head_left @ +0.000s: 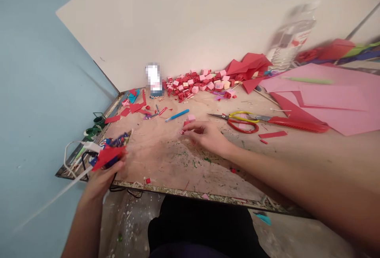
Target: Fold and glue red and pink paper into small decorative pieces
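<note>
My left hand (108, 172), at the table's left edge, is wrapped round a blue glue gun (117, 142). A long whitish stick (59, 192) trails back from it, and a piece of red paper (108, 155) covers part of its body. Motion blurs this area. Over the middle of the table, my right hand (204, 137) pinches a small pink and red piece (183, 132) between thumb and fingertips; its exact shape is mostly hidden. Just beyond those fingers lie a small pink block (191, 118) and a blue pen (177, 115).
Scissors (243, 122) and a red-handled cutter (299, 124) lie right of centre. Many little red and pink blocks (196, 85) are heaped by the back wall. Pink sheets (332, 91) and a water bottle (292, 36) are at right; a blurred-out phone (153, 79) stands behind.
</note>
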The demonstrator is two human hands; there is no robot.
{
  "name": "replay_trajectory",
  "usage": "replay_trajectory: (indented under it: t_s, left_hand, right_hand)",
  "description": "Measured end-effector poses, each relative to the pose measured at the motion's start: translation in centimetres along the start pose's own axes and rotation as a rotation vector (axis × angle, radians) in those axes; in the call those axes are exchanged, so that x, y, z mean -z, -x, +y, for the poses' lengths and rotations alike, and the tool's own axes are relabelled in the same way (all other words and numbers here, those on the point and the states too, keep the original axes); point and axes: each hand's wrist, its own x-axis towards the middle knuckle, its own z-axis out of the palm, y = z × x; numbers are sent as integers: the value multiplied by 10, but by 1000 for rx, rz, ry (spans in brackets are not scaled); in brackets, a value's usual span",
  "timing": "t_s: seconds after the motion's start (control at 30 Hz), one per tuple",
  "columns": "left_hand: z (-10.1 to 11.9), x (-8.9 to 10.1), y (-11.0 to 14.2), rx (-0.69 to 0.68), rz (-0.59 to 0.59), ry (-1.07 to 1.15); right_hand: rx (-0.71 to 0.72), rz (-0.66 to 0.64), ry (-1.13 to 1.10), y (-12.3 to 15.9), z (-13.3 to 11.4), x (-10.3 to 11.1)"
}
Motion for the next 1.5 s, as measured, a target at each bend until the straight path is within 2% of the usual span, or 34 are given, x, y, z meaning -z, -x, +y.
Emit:
replay_trajectory:
  t_s: [0.03, 0.1, 0.17, 0.27, 0.33, 0.5, 0.63, 0.83, 1.1, 1.5]
  left_hand:
    - [-4, -12, 5, 17, -42, 33]
    - [-9, -32, 11, 134, -152, 143]
    - [-10, -47, 14, 162, -166, 88]
    - [-4, -63, 15, 179, -349, 119]
    - [1, -70, 16, 164, -464, 151]
    - [8, -73, 19, 177, -504, 224]
    - [7, -72, 16, 120, -625, 191]
    - [7, -72, 14, 44, -640, 89]
    - [15, -73, 17, 74, -606, 86]
    - [12, -73, 16, 100, -626, 98]
  right_hand:
    - [-2, -20, -20, 1, 0, -1]
    - [-20, -68, -76, 3, 0, -4]
    - [-30, -110, -112, 4, 2, -4]
    - [-19, -139, -120, 4, 4, -4]
    - [-8, -154, -110, 4, 4, -3]
    - [6, -184, -80, 4, 2, -3]
    - [3, -149, -51, 2, 5, -4]
    - [54, -162, 23, -1, 15, -9]
    - [51, -241, -5, -3, 16, -7]
    - [63, -260, 1, -3, 20, -6]
